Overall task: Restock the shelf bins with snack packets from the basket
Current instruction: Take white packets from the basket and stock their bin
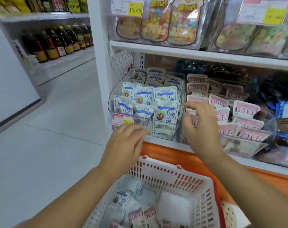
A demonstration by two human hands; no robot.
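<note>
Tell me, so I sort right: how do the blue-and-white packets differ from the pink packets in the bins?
Blue-and-white packets stand upright in rows; pink packets lean back, overlapping. Blue-and-white packets are taller than wide; pink packets wider than tall. Both sit in clear bins and the basket.

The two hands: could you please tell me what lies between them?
In the head view, the clear bin of blue-and-white packets sits between the left hand and the right hand.

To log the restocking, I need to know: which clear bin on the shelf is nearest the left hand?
The leftmost bin, holding white-and-blue packets; the left hand is at its front wall. The next bin holds pink packets.
</note>
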